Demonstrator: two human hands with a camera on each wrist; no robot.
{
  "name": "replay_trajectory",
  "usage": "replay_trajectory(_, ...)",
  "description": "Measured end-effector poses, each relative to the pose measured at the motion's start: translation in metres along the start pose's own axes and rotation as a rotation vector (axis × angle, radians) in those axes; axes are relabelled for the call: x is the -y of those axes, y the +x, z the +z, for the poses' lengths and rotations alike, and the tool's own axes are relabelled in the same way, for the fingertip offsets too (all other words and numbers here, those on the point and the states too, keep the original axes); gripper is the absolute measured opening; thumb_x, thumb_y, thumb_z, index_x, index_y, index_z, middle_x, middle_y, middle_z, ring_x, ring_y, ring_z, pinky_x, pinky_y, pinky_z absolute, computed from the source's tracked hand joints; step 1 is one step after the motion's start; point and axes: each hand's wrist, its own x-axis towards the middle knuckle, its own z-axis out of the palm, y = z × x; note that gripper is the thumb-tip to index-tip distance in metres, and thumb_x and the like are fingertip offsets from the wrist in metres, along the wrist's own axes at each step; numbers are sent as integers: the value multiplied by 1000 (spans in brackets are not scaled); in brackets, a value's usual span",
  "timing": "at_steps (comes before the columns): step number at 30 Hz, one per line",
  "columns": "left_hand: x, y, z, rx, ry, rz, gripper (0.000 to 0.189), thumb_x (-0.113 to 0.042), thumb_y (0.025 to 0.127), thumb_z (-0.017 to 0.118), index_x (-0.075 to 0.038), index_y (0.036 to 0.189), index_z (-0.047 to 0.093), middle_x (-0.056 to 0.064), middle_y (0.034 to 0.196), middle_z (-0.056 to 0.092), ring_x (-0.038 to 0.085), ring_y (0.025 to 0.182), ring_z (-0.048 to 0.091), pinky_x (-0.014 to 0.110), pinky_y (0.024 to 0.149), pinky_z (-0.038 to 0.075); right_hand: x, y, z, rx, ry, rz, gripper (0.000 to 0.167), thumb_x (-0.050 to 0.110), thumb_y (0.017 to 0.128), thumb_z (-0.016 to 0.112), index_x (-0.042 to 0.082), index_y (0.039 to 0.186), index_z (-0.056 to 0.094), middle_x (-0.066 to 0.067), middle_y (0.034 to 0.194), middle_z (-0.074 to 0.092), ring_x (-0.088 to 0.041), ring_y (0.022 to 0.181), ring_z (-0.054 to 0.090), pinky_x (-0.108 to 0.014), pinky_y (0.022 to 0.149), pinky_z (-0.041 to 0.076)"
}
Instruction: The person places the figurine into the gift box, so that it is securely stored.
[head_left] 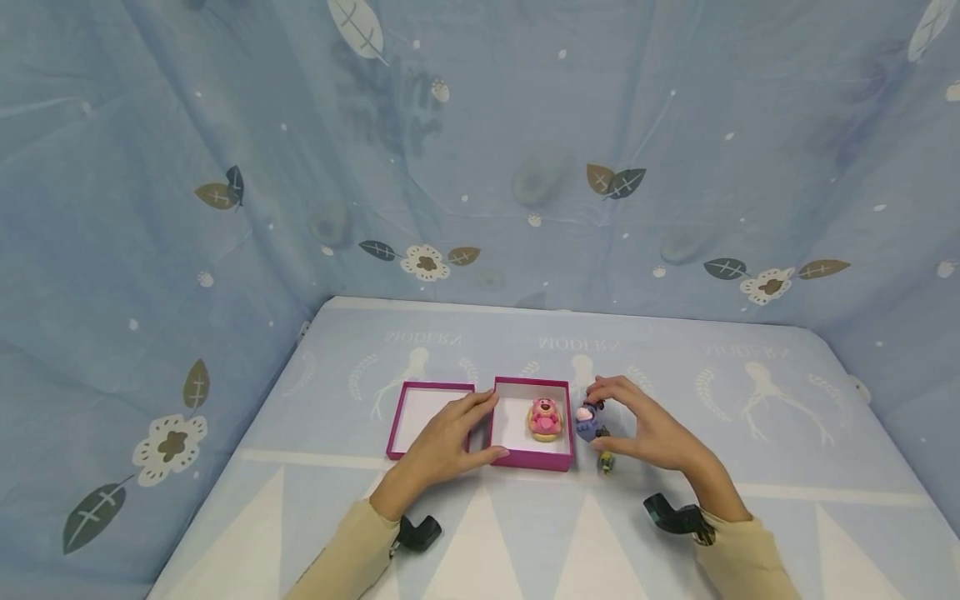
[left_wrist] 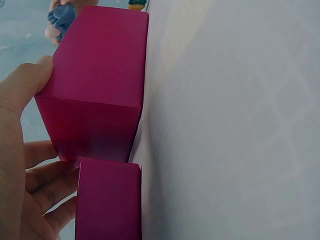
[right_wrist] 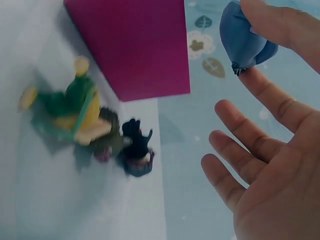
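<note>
My left hand grips the left side of an open magenta box, thumb on the front and fingertips at the left wall. The left wrist view shows the thumb on an edge of the box. In its white interior sits a pink bear figurine with a yellowish base. At the box's right side, my right hand pinches a blue figurine between thumb and index finger, the other fingers spread apart. Under this hand, a green-and-yellow figurine lies on the table.
The box's shallow magenta lid lies left of the box, white inside up, partly behind my left hand. A small dark figurine lies by the green-and-yellow one. Blue patterned cloth hangs behind the table.
</note>
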Motion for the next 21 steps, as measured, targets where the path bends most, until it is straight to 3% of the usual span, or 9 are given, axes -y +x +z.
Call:
replay_trajectory(12, 1, 0, 1, 15, -3, -16, 82, -56, 82, 72, -11, 146, 47, 4, 149, 48, 27, 136, 47, 46, 111, 40, 12, 22, 17, 71, 59, -18, 55, 31, 77, 84, 19, 125, 60, -11, 139, 49, -32, 137, 41, -62, 107, 38)
replay_trajectory(21, 1, 0, 1, 8, -5, -3, 82, -54, 81, 73, -8, 144, 49, 6, 148, 50, 31, 134, 49, 47, 110, 41, 11, 27, 28, 82, 67, -9, 49, 28, 77, 84, 26, 121, 61, -13, 139, 48, -36, 139, 36, -63, 105, 39)
